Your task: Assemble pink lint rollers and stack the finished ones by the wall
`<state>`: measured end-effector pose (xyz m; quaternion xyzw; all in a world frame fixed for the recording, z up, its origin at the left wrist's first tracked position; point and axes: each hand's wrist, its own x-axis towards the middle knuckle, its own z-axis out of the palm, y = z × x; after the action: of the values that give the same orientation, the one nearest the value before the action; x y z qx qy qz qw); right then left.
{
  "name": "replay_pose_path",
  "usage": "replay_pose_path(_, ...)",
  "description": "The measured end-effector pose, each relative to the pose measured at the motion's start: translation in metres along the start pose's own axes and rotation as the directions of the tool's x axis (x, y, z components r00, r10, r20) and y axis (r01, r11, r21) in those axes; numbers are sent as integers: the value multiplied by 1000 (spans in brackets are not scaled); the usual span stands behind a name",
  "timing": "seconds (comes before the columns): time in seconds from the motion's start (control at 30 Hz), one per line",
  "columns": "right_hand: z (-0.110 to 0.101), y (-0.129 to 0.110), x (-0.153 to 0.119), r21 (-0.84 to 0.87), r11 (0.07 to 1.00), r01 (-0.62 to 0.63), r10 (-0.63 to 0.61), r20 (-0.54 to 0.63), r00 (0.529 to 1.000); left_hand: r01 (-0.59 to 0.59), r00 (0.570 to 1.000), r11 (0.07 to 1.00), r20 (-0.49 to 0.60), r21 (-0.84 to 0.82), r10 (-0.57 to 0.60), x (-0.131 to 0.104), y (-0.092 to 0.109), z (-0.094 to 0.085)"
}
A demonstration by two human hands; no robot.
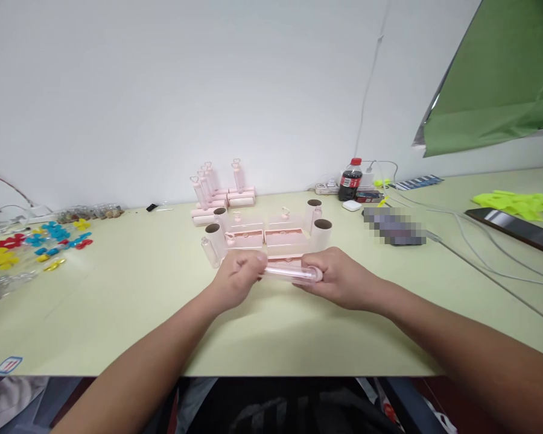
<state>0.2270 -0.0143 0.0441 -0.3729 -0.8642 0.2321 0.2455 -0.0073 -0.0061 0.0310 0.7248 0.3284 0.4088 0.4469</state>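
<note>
A clear tube with a pale pink end [292, 274] lies sideways between my two hands. My left hand [239, 278] is closed round its left end, thumb on top. Around the pink right end, my right hand [341, 278] is closed. Just beyond them, open pink boxes [284, 240] lie on the pale green table [131, 307]. Cardboard-lined cylinders stand beside the boxes, one at the left [215, 242] and one at the right [321, 236]. A small clear tube [209, 252] leans at the left cylinder.
Near the wall, pink tubes with heart-shaped tops [239, 176] stand on pink boxes [242, 198]. A cola bottle [350, 181], cables and a dark phone [516, 230] are at the right. Colourful flower-shaped pieces [2, 258] lie far left.
</note>
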Motion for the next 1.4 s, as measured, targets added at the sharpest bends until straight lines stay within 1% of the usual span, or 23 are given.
replay_pose_path(0.03, -3, 1, -1, 46, 999, 4, -3, -21, 1000, 5, 999, 998, -43, -69, -8, 2, -2, -1)
replay_pose_path(0.1, -11, 5, -2, 90, 996, -17, 24, -77, 997, 7, 984, 981, -175, -193, -41, 7, -4, -5)
replay_pose_path(0.2, -21, 13, -2, 78, 993, -93, 104, -155, 982, 38, 914, 943, -370, -330, -166, 14, -5, -10)
replay_pose_path(0.3, -26, 19, 1, 38, 982, -186, 190, -217, 958, 83, 845, 894, -445, -440, -297, 17, -4, -9)
replay_pose_path(0.37, -28, 19, 6, -28, 973, -229, 216, -237, 947, 73, 825, 881, -469, -467, -317, 18, -4, -7)
replay_pose_path(0.47, -37, 15, 23, -185, 965, -187, 153, -182, 971, 26, 808, 873, -504, -487, -305, 19, -2, -4)
replay_pose_path(0.53, -45, 12, 40, -330, 937, -114, 89, -88, 992, -15, 791, 860, -532, -511, -302, 20, 0, -4)
replay_pose_path(0.57, -48, 11, 49, -399, 913, -87, 81, -33, 996, -36, 783, 851, -544, -524, -302, 21, 1, -5)
replay_pose_path(0.63, -52, 12, 69, -529, 846, -71, 142, 93, 986, -75, 767, 830, -564, -552, -306, 22, 4, -6)
replay_pose_path(0.7, -51, 15, 86, -625, 774, -97, 238, 147, 960, -83, 760, 804, -559, -589, -332, 22, 6, -7)
replay_pose_path(0.8, -45, 23, 102, -693, 713, -107, 316, 182, 931, -32, 771, 760, -500, -649, -395, 21, 6, -6)
replay_pose_path(0.87, -40, 28, 107, -699, 708, -102, 334, 204, 920, -7, 787, 743, -462, -669, -409, 21, 5, -4)
replay_pose_path(1.0, -35, 36, 105, -693, 713, -104, 347, 220, 912, -5, 817, 739, -430, -673, -385, 20, 2, 1)
replay_pose_path(1.07, -37, 37, 102, -683, 723, -104, 321, 197, 926, -9, 829, 738, -418, -675, -372, 21, 1, 3)
replay_pose_path(1.13, -43, 32, 98, -650, 755, -85, 227, 137, 964, 1, 838, 751, -409, -660, -360, 21, -1, 4)
replay_pose_path(1.17, -47, 27, 94, -617, 784, -70, 159, 90, 983, 14, 843, 778, -411, -628, -347, 20, -2, 4)
replay_pose_path(1.2, -51, 20, 89, -573, 818, -53, 90, 37, 995, 30, 852, 824, -416, -565, -317, 19, -2, 5)
replay_pose_path(1.23, -53, 11, 83, -506, 862, -44, 35, -26, 999, 41, 867, 883, -422, -468, -264, 17, -3, 6)
replay_pose_path(1.27, -54, 1, 75, -424, 906, -19, -3, -50, 999, 41, 887, 939, -421, -341, -191, 15, -3, 8)
replay_pose_path(1.3, -52, -9, 67, -342, 940, 14, -24, -25, 999, 28, 908, 980, -406, -199, -109, 12, -3, 10)
replay_pose_path(1.33, -49, -18, 58, -266, 963, 47, -40, 35, 999, 5, 925, 998, -379, -64, -29, 9, -3, 14)
replay_pose_path(1.37, -43, -26, 49, -215, 974, 76, -50, 121, 991, -21, 938, 999, -345, 45, 36, 6, -3, 18)
replay_pose_path(1.4, -36, -32, 39, -216, 973, 87, -45, 189, 981, -45, 948, 991, -307, 123, 81, 3, -3, 22)
